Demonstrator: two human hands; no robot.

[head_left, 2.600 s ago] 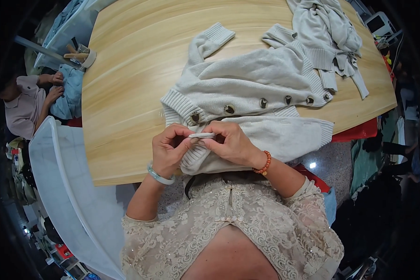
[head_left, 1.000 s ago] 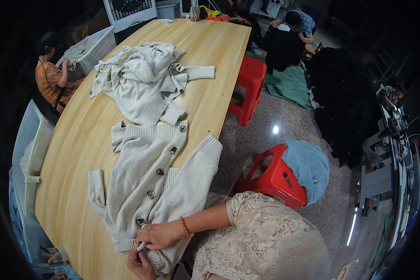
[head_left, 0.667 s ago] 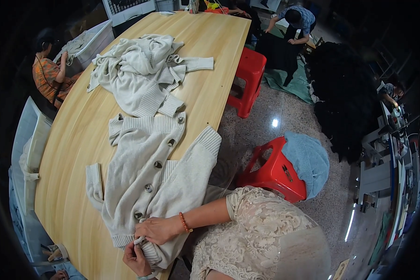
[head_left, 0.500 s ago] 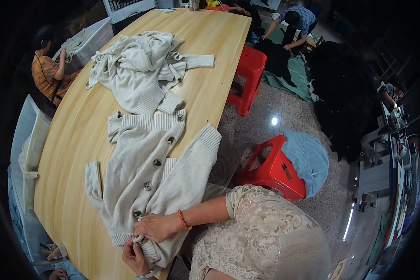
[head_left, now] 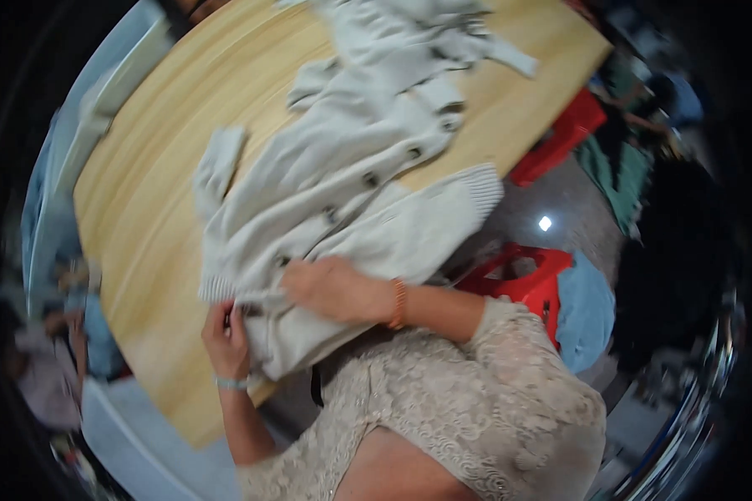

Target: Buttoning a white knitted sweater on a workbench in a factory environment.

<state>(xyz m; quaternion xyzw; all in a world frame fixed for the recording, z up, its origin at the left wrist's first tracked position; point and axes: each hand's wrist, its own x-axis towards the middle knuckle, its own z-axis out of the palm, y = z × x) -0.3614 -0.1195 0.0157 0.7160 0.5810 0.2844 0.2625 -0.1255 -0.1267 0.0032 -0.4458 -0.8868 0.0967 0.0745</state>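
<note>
A cream knitted cardigan lies on the wooden table with a row of dark buttons along its front band. My left hand pinches the cardigan's edge by the ribbed bottom hem. Over the lower front, beside a button, my right hand is closed on the knit, its fingertips partly hidden and smeared by motion. One cardigan sleeve stretches out to the right with its ribbed cuff near the table edge. Farther up, another cream knit garment lies in a crumpled heap.
The wooden table fills the middle. Red stools stand at its right, one bearing a blue knit piece. Pale bins line the left side. A dark pile and a stooping person are at the right; another person is at left.
The view has swung, so the table and cardigan appear turned and shifted. My right hand has moved up from the hem to near the lowest button; my left stays at the hem.
</note>
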